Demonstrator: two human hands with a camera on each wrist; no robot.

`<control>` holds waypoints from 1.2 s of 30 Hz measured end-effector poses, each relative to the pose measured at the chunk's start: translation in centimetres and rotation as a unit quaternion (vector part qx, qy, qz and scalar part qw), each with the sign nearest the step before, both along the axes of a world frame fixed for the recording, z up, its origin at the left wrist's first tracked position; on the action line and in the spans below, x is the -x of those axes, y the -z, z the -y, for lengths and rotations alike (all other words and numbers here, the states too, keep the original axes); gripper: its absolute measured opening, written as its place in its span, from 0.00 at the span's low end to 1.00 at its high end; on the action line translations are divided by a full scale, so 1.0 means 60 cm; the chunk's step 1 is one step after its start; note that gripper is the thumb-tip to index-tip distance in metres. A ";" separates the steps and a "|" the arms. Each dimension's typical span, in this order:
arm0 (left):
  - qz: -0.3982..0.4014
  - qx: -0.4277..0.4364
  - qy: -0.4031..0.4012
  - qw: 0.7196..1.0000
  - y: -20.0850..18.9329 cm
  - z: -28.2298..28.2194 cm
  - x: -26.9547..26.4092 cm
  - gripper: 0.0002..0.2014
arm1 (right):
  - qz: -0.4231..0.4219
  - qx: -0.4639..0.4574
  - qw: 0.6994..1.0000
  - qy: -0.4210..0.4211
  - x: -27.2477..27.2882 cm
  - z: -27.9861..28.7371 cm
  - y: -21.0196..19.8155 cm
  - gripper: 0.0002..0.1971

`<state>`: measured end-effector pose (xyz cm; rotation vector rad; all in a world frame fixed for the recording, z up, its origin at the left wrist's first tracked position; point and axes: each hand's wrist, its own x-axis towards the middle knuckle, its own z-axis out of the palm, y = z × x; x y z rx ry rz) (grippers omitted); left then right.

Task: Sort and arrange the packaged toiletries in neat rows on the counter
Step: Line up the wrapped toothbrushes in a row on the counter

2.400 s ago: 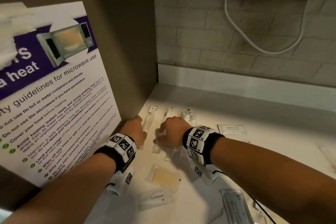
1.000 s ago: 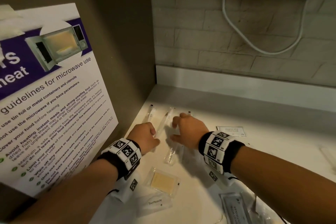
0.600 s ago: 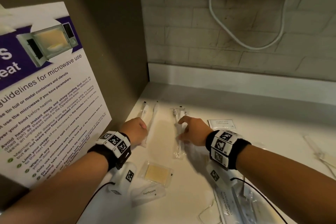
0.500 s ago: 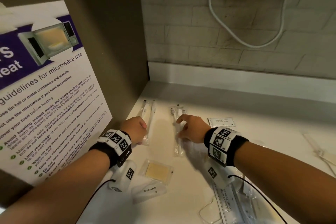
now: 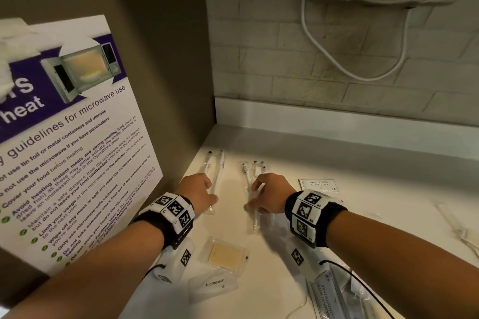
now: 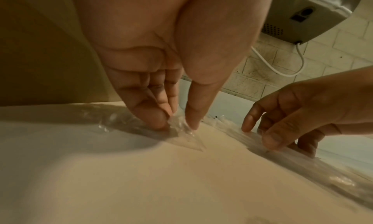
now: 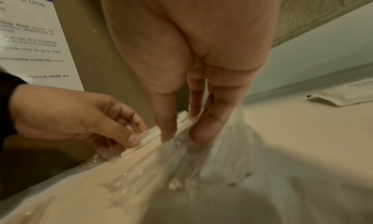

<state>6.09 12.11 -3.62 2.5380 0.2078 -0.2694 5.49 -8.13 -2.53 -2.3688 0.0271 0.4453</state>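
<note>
Toothbrush packets (image 5: 252, 199) pinched between fingers (image 7: 210, 128)

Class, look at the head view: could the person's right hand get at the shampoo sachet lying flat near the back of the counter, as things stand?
Probably yes. The shampoo sachet lies just beyond the right hand, with bare counter between. But that hand first has to let go of the wrapped toothbrush it pinches.

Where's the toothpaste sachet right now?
Head view, bottom centre: the toothpaste sachet lies flat on the counter by the left wrist, just nearer than the square tan packet.
</note>
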 end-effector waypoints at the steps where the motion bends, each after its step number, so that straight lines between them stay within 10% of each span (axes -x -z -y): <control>1: 0.003 -0.005 0.005 1.000 -0.002 0.000 0.000 0.17 | 0.001 0.004 1.000 0.003 -0.002 -0.001 0.000 0.21; 15: 0.053 -0.008 0.071 0.996 -0.041 0.073 -0.001 0.17 | 0.066 -0.064 0.995 0.026 -0.008 0.040 -0.031 0.17; 23: -0.029 -0.068 0.104 0.992 -0.007 0.159 -0.005 0.45 | 0.065 -0.071 0.994 0.056 0.005 0.081 -0.033 0.25; 36: 0.010 -0.091 0.054 0.994 -0.026 0.082 -0.013 0.11 | 0.018 -0.082 0.996 0.006 0.016 0.030 -0.024 0.30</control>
